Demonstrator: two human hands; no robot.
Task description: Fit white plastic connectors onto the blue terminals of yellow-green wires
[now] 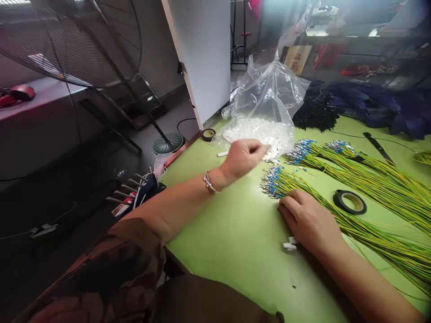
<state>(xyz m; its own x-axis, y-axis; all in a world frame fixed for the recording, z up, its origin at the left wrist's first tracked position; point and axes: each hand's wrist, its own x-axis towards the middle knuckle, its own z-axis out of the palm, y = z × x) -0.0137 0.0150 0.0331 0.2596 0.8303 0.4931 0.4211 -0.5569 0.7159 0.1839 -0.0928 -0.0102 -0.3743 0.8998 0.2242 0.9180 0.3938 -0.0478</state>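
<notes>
My left hand (244,157), with a cord bracelet on the wrist, reaches to the front of a clear plastic bag (269,92) of small white plastic housings (257,128). Its fingers are pinched together; whatever is between them is hidden. My right hand (308,220) rests low over the green table beside the blue-and-silver terminal ends (272,180) of a bundle of yellow-green wires (316,197). The fingers curl inward, and I cannot make out what they hold. A couple of loose white housings (288,246) lie by its palm, and one more white housing (222,154) lies left of the bag.
More yellow-green wire bundles (367,177) spread rightward. A roll of black tape (350,202) sits between bundles; another tape roll (208,134) is near the table's left edge. Dark wires (370,105) lie at the back. A large fan (70,40) stands left, beside a grey panel (205,54).
</notes>
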